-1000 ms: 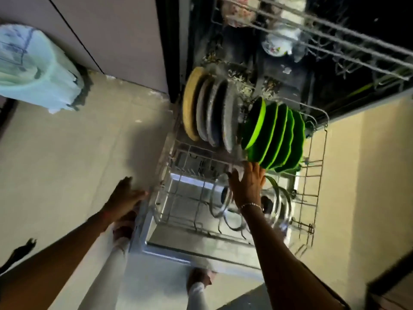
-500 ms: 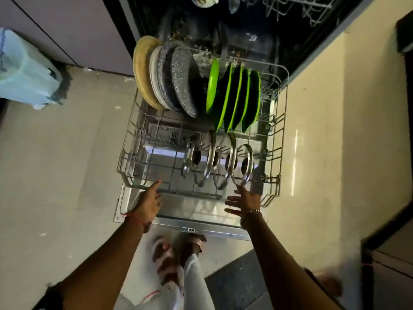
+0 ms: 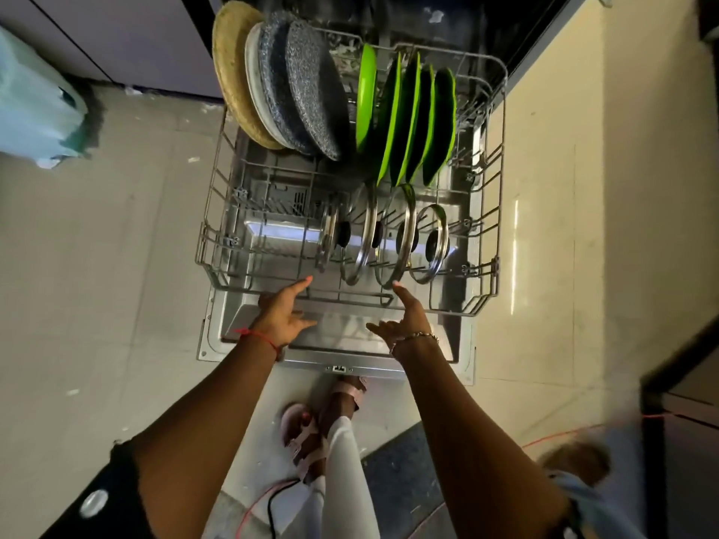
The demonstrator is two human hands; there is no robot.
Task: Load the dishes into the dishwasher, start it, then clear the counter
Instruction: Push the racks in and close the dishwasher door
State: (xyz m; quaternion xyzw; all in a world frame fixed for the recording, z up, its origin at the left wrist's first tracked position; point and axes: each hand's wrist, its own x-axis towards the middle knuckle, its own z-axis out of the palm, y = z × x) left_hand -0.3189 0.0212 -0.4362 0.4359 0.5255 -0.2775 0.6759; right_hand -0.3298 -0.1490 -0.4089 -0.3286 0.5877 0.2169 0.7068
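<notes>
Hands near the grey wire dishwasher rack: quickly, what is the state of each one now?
Left hand: open, holding nothing.
Right hand: open, holding nothing.

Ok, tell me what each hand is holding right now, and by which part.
Nothing is held. The left hand and right hand are both open, fingers pointing toward the front edge of the lower rack; whether they touch it cannot be told.
</notes>
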